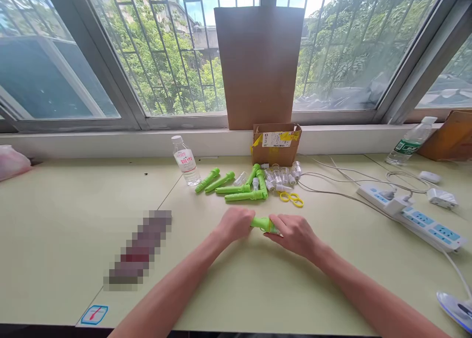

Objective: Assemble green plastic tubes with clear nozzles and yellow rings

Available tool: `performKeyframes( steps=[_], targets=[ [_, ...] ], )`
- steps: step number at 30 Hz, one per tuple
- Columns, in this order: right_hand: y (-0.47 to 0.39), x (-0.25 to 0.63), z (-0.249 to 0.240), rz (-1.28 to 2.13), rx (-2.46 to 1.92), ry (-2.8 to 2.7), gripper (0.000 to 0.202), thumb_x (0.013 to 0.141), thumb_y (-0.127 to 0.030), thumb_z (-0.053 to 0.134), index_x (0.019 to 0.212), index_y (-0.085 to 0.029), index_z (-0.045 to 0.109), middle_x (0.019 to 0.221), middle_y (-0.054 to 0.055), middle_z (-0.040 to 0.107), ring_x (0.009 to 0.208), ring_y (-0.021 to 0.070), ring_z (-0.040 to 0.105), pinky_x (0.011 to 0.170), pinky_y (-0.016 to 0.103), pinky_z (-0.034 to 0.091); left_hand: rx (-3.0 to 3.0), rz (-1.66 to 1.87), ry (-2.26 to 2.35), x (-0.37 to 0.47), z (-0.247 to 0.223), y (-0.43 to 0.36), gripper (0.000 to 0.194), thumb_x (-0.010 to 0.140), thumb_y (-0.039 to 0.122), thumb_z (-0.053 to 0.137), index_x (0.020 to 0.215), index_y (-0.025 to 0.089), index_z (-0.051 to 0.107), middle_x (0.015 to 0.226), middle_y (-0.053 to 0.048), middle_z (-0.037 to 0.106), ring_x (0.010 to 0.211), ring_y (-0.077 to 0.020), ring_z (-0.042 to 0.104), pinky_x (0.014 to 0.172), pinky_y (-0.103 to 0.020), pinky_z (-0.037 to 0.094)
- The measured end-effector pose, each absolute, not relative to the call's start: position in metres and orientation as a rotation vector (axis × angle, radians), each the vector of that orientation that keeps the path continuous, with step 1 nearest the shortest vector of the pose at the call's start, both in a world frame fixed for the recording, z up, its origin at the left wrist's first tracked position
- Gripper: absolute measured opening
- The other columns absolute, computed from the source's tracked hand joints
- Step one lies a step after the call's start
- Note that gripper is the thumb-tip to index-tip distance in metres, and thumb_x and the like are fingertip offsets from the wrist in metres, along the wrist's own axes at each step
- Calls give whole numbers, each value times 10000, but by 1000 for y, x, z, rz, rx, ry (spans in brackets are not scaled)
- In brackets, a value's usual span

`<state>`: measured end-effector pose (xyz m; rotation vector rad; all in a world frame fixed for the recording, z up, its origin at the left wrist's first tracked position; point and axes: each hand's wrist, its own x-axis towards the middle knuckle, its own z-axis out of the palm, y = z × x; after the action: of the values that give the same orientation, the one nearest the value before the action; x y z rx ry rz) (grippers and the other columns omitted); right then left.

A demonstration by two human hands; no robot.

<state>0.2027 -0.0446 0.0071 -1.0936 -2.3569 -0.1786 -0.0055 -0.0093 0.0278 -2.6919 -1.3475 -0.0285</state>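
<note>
My left hand [239,223] is wrapped round one end of a bright green plastic tube [261,223], held low over the table. At its other end my right hand [291,230] pinches a clear, ridged piece; whether the two parts are joined I cannot tell. Beyond my hands lie several similar green tubes [241,196], some crossing each other. Clear plastic cups with whitish ends [284,175] are heaped beside them. Nearest to my right hand among the loose things is a pair of yellow rings [291,198].
A small cardboard box [275,155] stands at the back, a brown board [260,68] behind it. One water bottle [187,162] is left of the tubes, another bottle [411,142] far right. Cables and a power strip [413,215] lie on the right. A blurred-out object [140,249] lies left.
</note>
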Motion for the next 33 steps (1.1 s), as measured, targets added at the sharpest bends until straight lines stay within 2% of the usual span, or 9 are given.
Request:
performKeyframes(
  steps=[6,8,13,16,20,24,26,30,33],
  targets=[
    [-47,208,19,1007,-1233,-2214,471,903,-535,358,687,-162,548,549,-32,497,454,77,396,438,207,268,-2565,-123,-1115,0,29,-10,252,765,44,379,756,125,618,635,-96,617,593,-217,601,492,-264,331],
    [-45,209,19,882,-1238,-2218,451,889,-537,395,707,-159,562,569,-25,509,475,83,407,450,211,273,-2558,-145,-1147,2,32,-12,250,762,44,384,761,127,620,642,-94,617,604,-210,600,509,-266,337],
    [-41,206,11,-170,-1036,-2390,308,893,-425,478,935,-161,630,693,43,600,595,130,494,521,249,271,-2751,13,-1427,-1,36,-13,114,699,226,531,666,166,621,608,-65,617,529,-188,561,474,-262,318],
    [-42,202,8,-322,-999,-2415,343,904,-431,454,933,-138,630,646,47,588,555,130,483,502,258,254,-2727,32,-1461,-5,34,-10,127,697,220,518,639,168,618,592,-70,615,529,-193,567,476,-265,323],
    [-45,199,12,234,-1243,-2286,407,882,-505,440,721,-158,579,580,-1,536,496,100,423,477,236,251,-2628,-41,-1271,-5,30,-4,167,705,102,457,698,140,619,609,-87,614,520,-205,574,466,-272,331],
    [-46,203,17,976,-1270,-2205,507,920,-543,298,678,-163,530,532,-28,499,445,80,413,438,210,261,-2552,-156,-1076,-2,32,-4,264,761,37,370,725,130,614,605,-94,592,553,-205,578,478,-275,335],
    [-45,205,18,842,-1270,-2226,479,908,-544,344,696,-161,541,554,-22,517,462,85,425,451,214,265,-2559,-170,-1089,-1,34,-6,240,758,53,390,729,135,614,619,-89,597,562,-199,575,484,-274,330],
    [-42,204,14,-60,-1118,-2349,331,893,-454,463,865,-160,614,668,30,594,568,124,482,510,251,249,-2734,-61,-1319,-1,36,-10,110,702,221,520,647,166,598,586,-58,602,501,-179,541,441,-263,277],
    [-41,200,10,-363,-987,-2424,339,914,-432,435,924,-146,618,651,44,595,560,132,482,508,267,229,-2763,11,-1416,-2,34,-10,129,687,239,522,598,172,587,564,-60,601,504,-184,552,440,-262,275]
  ],
)
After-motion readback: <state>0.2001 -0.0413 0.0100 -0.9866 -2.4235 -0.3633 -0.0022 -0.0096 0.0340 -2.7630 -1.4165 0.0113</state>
